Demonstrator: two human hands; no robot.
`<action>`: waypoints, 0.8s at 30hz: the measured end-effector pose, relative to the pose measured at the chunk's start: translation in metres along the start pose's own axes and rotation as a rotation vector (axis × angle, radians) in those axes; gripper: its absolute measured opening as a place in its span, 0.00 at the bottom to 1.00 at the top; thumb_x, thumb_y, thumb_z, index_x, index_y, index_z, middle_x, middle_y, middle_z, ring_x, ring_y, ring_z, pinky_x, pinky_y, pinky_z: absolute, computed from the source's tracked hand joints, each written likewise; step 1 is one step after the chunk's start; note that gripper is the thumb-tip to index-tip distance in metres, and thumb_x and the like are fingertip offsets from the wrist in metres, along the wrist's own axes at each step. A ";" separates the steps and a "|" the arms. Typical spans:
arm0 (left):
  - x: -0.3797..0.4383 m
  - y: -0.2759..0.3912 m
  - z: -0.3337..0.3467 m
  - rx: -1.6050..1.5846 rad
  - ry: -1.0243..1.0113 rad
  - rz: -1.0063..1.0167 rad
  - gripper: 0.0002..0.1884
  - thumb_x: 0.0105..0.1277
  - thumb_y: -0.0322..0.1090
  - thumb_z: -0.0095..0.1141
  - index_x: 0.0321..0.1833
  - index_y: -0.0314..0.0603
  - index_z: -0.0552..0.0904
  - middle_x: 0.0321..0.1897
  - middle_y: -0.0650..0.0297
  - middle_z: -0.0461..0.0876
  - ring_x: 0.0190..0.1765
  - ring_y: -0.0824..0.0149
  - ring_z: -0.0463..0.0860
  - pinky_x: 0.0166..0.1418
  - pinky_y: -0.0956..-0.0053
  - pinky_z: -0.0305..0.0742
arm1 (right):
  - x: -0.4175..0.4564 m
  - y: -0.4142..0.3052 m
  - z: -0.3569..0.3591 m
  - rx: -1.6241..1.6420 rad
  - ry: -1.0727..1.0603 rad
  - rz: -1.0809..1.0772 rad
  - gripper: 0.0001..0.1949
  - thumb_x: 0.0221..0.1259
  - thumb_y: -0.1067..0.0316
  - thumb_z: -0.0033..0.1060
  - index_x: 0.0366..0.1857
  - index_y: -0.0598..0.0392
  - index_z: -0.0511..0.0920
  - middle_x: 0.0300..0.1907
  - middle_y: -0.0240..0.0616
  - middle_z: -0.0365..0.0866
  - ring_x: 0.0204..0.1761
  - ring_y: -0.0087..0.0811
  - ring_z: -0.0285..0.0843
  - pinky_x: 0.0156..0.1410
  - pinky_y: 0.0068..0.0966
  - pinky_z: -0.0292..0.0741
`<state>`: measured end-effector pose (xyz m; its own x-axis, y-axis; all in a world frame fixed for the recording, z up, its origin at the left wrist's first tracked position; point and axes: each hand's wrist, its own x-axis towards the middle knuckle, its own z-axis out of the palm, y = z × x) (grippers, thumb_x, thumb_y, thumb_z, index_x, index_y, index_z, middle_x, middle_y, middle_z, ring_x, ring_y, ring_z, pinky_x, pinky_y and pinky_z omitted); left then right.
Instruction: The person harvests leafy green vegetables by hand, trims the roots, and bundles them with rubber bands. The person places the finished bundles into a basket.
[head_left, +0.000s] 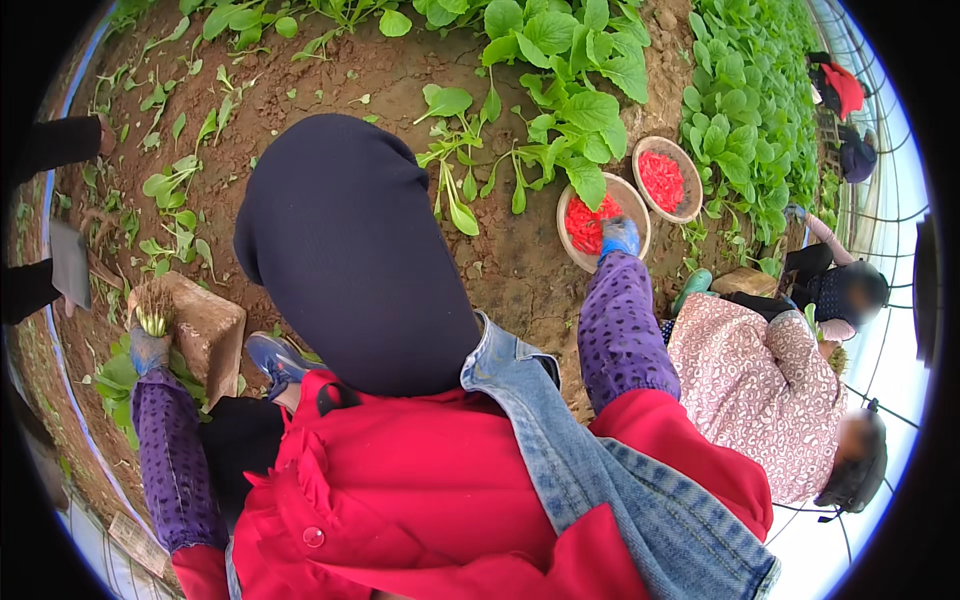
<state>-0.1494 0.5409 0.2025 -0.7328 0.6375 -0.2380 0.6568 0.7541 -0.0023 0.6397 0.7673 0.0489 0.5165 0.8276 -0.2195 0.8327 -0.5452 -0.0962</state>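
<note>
My left hand (150, 350), in a soiled glove, grips a bunch of leafy greens (120, 382) near the roots, which point up beside a worn block (217, 330). The leaves hang below the hand. At the right, my right hand (620, 235), in a blue glove, reaches into a round bowl (637, 202) of red strips (583, 225). Its fingertips are among the strips, and whether they pinch any cannot be told. A second bowl (694, 169) with more red strips (661, 180) stands just beyond it. Both forearms wear purple spotted sleeves.
Pulled greens (450, 150) lie on the soil beyond my knee. Dense leafy plants (735, 120) grow at the upper right. A person in a patterned smock (750, 390) is close on my right, with other people farther off. Another person's dark sleeves (64, 146) reach in at the left.
</note>
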 end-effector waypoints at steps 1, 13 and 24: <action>0.002 -0.005 0.002 -0.002 -0.001 -0.002 0.41 0.42 0.34 0.68 0.64 0.42 0.66 0.47 0.48 0.78 0.49 0.48 0.78 0.52 0.63 0.73 | 0.004 0.007 -0.006 -0.031 0.082 -0.059 0.15 0.45 0.59 0.69 0.37 0.50 0.79 0.39 0.45 0.80 0.43 0.41 0.79 0.49 0.34 0.74; 0.006 -0.024 0.012 -0.014 0.000 -0.007 0.44 0.40 0.38 0.70 0.65 0.45 0.64 0.50 0.48 0.77 0.51 0.47 0.77 0.53 0.63 0.72 | -0.019 -0.019 0.020 -0.162 0.044 -0.559 0.07 0.44 0.71 0.61 0.29 0.50 0.80 0.30 0.45 0.78 0.36 0.44 0.78 0.42 0.39 0.73; 0.005 -0.019 0.014 0.011 -0.008 -0.035 0.45 0.40 0.33 0.69 0.66 0.43 0.63 0.50 0.49 0.77 0.51 0.49 0.78 0.54 0.64 0.72 | 0.001 -0.002 0.018 0.317 -0.060 -0.099 0.09 0.52 0.67 0.59 0.37 0.54 0.76 0.29 0.40 0.81 0.28 0.34 0.80 0.37 0.30 0.76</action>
<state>-0.1630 0.5279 0.1879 -0.7542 0.6093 -0.2448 0.6324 0.7743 -0.0212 0.6349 0.7666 0.0314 0.4161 0.8744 -0.2495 0.7700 -0.4847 -0.4148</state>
